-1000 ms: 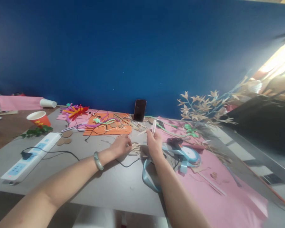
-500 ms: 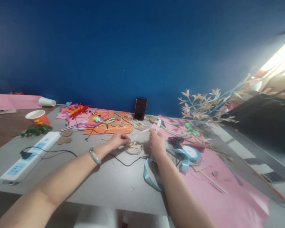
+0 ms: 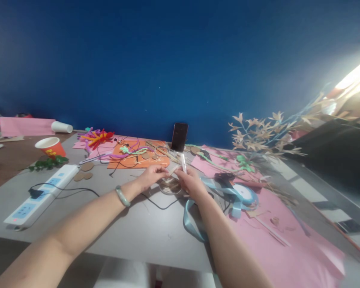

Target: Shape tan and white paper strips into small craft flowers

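My left hand (image 3: 151, 176), a bracelet at its wrist, is closed in a pinch on a thin pale strip (image 3: 173, 171). Facing it, my right hand (image 3: 190, 182) is closed around a slim white pen-like tool (image 3: 183, 162) that sticks up past the thumb. Its fingertips also meet the pale strip, and both hands are close together. Just beneath them lies a round shallow dish (image 3: 170, 193) with pale pieces in it, partly hidden by the right hand. Exactly what kind of tool it is, I cannot make out.
A phone (image 3: 179, 137) leans on the blue wall. To the left are a power strip (image 3: 43, 196), a paper cup (image 3: 51, 148) and cork discs (image 3: 85, 167). On the right, a blue ribbon roll (image 3: 245, 193) and pink paper (image 3: 276, 236) lie near dried leafy stems (image 3: 258, 130).
My right hand has moved left, toward my left hand, with the white tool now more upright. The stretch of pale strip between the hands has become much shorter.
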Demonstrator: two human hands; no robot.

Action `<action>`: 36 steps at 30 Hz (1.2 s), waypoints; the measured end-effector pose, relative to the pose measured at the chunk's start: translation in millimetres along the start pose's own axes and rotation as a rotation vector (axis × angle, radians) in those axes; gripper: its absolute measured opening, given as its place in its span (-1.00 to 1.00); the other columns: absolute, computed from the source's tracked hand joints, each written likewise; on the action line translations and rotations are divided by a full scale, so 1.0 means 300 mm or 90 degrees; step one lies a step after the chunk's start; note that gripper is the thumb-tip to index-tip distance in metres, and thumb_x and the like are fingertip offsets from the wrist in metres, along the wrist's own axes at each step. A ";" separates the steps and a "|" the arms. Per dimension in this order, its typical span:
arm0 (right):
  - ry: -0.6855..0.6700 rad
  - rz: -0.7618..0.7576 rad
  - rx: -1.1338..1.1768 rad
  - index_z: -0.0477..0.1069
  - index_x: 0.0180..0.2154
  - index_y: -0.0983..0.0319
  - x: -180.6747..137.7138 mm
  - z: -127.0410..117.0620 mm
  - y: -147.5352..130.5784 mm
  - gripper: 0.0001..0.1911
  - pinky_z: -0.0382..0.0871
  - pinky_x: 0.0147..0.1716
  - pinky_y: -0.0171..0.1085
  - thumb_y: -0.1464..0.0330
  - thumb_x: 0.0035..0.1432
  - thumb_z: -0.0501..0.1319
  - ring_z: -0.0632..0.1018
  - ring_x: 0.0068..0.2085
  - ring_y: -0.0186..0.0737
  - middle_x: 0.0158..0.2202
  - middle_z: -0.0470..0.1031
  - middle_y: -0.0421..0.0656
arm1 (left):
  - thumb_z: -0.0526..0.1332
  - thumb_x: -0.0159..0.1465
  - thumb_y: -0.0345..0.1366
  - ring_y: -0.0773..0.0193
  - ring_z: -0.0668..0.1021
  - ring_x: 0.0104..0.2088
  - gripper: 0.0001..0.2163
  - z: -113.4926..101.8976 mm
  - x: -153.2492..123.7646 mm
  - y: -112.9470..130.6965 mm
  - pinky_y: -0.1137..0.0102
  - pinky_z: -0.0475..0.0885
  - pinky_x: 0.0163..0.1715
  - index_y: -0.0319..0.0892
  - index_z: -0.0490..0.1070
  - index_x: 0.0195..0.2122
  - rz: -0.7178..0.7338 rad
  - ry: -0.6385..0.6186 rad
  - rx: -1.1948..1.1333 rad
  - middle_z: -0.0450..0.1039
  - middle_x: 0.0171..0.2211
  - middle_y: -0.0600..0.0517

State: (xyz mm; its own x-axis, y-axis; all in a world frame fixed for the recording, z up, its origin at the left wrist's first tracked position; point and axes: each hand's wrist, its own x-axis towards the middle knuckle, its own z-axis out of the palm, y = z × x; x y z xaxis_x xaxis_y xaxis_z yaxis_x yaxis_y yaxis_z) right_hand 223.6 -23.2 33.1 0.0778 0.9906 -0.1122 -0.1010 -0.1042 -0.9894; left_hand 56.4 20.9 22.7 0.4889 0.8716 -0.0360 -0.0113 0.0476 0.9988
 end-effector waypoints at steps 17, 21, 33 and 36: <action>0.013 -0.010 -0.031 0.28 -0.55 0.24 -0.007 0.008 -0.004 -0.71 -0.18 -0.81 -0.46 0.18 -0.03 0.25 0.05 -0.78 -0.52 -0.81 0.04 -0.41 | 0.25 0.09 -0.16 0.42 0.38 -0.52 -0.77 0.016 -0.006 -0.009 0.47 0.27 -0.45 -0.25 0.40 -0.50 0.033 0.029 0.000 0.37 -0.55 0.09; 0.007 -0.012 -0.010 0.27 -0.53 0.24 -0.002 0.003 -0.003 -0.72 -0.16 -0.82 -0.46 0.21 -0.08 0.29 0.07 -0.77 -0.53 -0.77 0.11 -0.39 | 0.31 0.03 -0.19 0.39 0.43 -0.48 -0.76 0.015 -0.005 -0.009 0.46 0.30 -0.44 -0.24 0.39 -0.38 0.010 0.030 -0.042 0.41 -0.47 0.06; 0.045 -0.007 0.005 0.24 -0.51 0.22 0.000 0.000 -0.007 -0.75 -0.16 -0.83 -0.47 0.25 -0.10 0.29 0.05 -0.77 -0.54 -0.75 0.08 -0.42 | 0.36 -0.03 -0.27 0.40 0.42 -0.47 -0.73 -0.002 0.000 -0.020 0.45 0.30 -0.43 -0.27 0.39 -0.35 0.028 0.037 0.027 0.40 -0.46 0.06; 0.049 -0.010 0.012 0.24 -0.51 0.22 0.002 -0.001 -0.004 -0.75 -0.15 -0.84 -0.47 0.26 -0.11 0.29 0.04 -0.77 -0.54 -0.76 0.06 -0.43 | 0.34 -0.02 -0.28 0.40 0.41 -0.48 -0.76 0.004 -0.004 -0.009 0.46 0.30 -0.43 -0.27 0.39 -0.37 0.024 0.048 0.027 0.39 -0.48 0.07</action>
State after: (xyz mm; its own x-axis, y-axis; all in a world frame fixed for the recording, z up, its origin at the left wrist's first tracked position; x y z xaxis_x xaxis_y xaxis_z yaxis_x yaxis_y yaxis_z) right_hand 224.1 -22.6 34.3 0.1549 0.9825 -0.1036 -0.1178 -0.0858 -0.9893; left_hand 57.0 19.2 20.2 0.4215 0.9068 0.0013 0.0093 -0.0058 0.9999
